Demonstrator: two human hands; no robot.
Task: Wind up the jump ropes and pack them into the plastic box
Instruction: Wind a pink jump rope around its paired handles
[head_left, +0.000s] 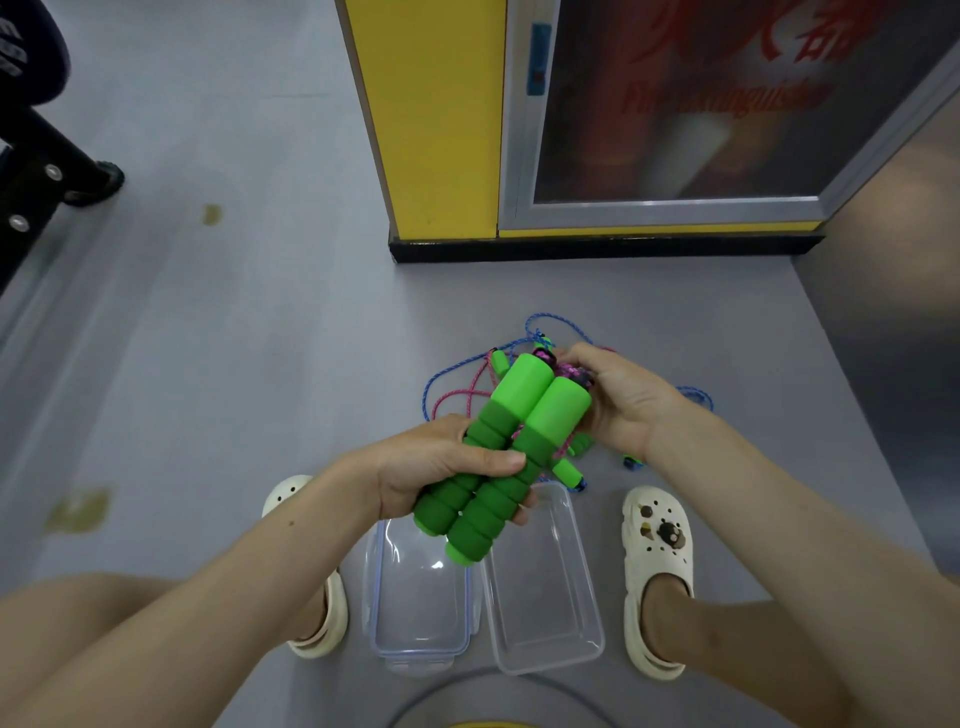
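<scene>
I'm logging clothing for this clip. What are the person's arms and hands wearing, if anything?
No sleeves are in view: the left forearm and right forearm are bare up to the picture's edge. The left hand and right hand have no gloves. No watch, bracelet or ring shows on the visible wrists and fingers.

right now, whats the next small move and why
Probably lower the handles into the box: the left hand grips both together, the right hand pinches the rope wound at their tops, and the open box lies on the floor beneath them.
</scene>
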